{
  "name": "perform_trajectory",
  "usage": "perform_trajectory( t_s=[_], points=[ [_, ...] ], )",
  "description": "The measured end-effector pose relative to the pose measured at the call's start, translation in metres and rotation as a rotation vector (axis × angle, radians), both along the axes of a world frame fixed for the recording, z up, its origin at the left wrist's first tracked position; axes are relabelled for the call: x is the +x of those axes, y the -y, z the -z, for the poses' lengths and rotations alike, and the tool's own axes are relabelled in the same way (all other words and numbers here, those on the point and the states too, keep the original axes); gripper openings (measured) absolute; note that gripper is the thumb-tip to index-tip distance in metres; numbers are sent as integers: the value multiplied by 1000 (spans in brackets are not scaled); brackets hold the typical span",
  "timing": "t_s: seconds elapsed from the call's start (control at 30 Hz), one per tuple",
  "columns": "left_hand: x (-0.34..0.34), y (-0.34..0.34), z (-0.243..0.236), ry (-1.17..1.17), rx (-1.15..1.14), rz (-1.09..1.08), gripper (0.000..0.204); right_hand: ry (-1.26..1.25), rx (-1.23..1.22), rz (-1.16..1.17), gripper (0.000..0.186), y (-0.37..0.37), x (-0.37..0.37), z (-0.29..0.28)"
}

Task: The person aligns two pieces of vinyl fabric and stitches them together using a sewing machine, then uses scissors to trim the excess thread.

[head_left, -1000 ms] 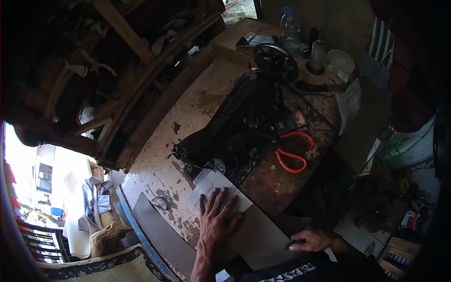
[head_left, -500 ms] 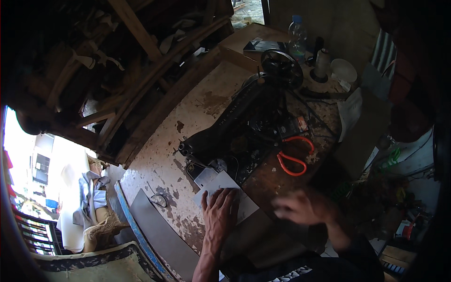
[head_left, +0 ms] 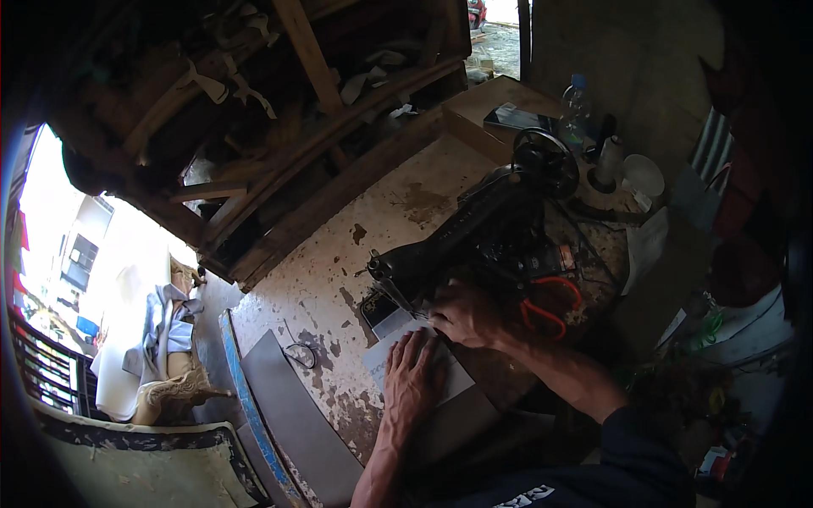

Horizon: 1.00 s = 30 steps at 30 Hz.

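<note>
My left hand lies flat, fingers extended, on a pale card over a larger grey-brown sheet. The card reaches under the front end of a black sewing machine. My right hand is at the needle area with fingers curled, close beside the left fingertips; whatever is between them is hidden. Orange-handled scissors lie just right of that hand on the worn tabletop. A separate grey sheet lies along the left of the table, near a small dark loop.
A bottle, a thread cone, a white dish and a cardboard box stand at the back. Dark wooden framework borders the far left side. A pale padded panel sits at lower left, near draped cloth.
My right hand has moved from the sheet's lower right corner up and left to the machine's needle area. My left hand stays on the card. The whole view has shifted.
</note>
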<state>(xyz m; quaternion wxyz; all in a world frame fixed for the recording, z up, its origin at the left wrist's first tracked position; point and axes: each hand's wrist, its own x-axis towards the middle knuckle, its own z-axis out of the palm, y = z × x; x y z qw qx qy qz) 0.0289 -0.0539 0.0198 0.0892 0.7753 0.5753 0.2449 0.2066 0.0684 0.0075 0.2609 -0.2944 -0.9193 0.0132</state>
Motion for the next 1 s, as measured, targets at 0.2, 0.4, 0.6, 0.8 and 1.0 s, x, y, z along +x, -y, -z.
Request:
perform_trajectory(
  t_s=[0.2, 0.4, 0.6, 0.8, 1.0],
  points=[
    [-7, -9, 8, -16, -42, 20, 58, -251, -406, 134, 10, 48, 8, -19],
    [-4, -7, 8, -25, -77, -10, 66, -256, -383, 180, 9, 73, 1, -20],
    [1, -7, 2, 24, -48, -27, 63, -208, -336, 215, 10, 75, 3, -18],
    [1, -8, 5, -110, -65, 18, 59, -50, -327, 10, 11, 72, 25, -42],
    [-10, -6, 5, -164, -125, -21, 63, -335, 70, 344, 8, -11, 69, -160]
  ],
)
